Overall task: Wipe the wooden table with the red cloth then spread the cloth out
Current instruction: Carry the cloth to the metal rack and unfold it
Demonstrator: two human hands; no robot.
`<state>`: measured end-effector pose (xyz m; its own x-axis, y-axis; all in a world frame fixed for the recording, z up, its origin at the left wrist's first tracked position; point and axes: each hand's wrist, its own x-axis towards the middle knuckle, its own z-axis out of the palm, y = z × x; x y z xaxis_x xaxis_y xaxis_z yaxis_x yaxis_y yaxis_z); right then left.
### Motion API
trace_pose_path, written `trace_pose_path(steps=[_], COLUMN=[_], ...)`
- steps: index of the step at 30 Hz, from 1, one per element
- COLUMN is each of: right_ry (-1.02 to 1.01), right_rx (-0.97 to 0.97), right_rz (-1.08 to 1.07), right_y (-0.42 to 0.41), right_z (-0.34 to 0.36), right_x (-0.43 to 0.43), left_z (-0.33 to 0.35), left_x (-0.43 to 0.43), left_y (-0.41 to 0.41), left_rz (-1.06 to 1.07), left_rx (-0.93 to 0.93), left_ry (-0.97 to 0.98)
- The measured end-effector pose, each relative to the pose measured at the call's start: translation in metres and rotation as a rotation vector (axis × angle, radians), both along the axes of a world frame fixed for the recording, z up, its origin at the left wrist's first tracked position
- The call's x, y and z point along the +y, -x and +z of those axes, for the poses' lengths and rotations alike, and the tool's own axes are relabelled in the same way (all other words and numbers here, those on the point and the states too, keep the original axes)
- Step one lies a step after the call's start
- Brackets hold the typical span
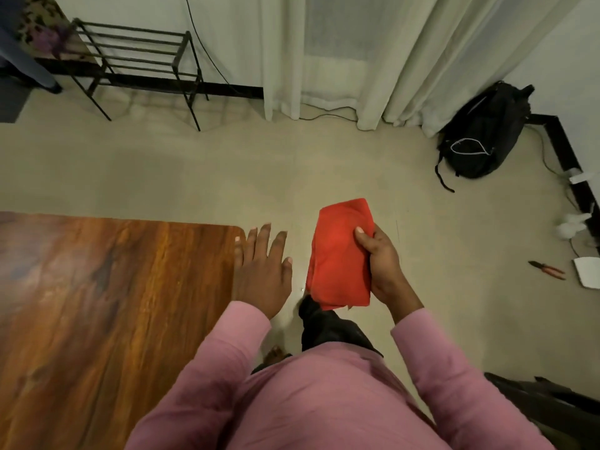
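The red cloth (337, 254) is folded into a thick rectangle and hangs in the air over the floor, to the right of the wooden table (107, 293). My right hand (383, 264) grips its right edge, thumb on top. My left hand (263, 267) is flat with fingers spread, holding nothing, just beyond the table's right edge near its far corner. The table fills the lower left of the view with a glossy brown top.
A black metal rack (139, 60) stands at the far left by the wall. Pale curtains (357, 53) hang ahead. A black backpack (483, 131) lies at the far right. Pliers (547, 270) and white paper (587, 271) lie on the floor at right.
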<state>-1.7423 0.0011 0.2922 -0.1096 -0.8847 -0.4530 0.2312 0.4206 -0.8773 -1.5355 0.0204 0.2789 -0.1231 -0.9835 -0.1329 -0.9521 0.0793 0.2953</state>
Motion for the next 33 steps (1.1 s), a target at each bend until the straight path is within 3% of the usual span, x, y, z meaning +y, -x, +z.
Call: trace_pose_path(steps=[15,17,22,29,33], right_ry=[0.0,-0.001,0.017,0.048,0.045], right_rx=[-0.034,-0.037,-0.042,-0.022,-0.025], right_rz=[0.215,0.25,0.36,0.441,0.482], right_y=[0.034,0.03,0.001,-0.057,-0.101], right_z=[0.005,0.005,0.011,0.026,0.027], right_x=[-0.268,-0.296,-0.355,-0.429,-0.47], left_z=[-0.008,-0.01,-0.008,0.005,0.005], left_x=[-0.225,-0.25,-0.313,-0.389,-0.427], left_y=[0.042,0.043,0.037,-0.007,-0.047], left_rz=[0.222,0.273,0.392,0.415,0.519], left_rx=[0.161,0.273,0.776,0.994,1.257], left_ry=[-0.008,-0.026,-0.151,-0.109,-0.22])
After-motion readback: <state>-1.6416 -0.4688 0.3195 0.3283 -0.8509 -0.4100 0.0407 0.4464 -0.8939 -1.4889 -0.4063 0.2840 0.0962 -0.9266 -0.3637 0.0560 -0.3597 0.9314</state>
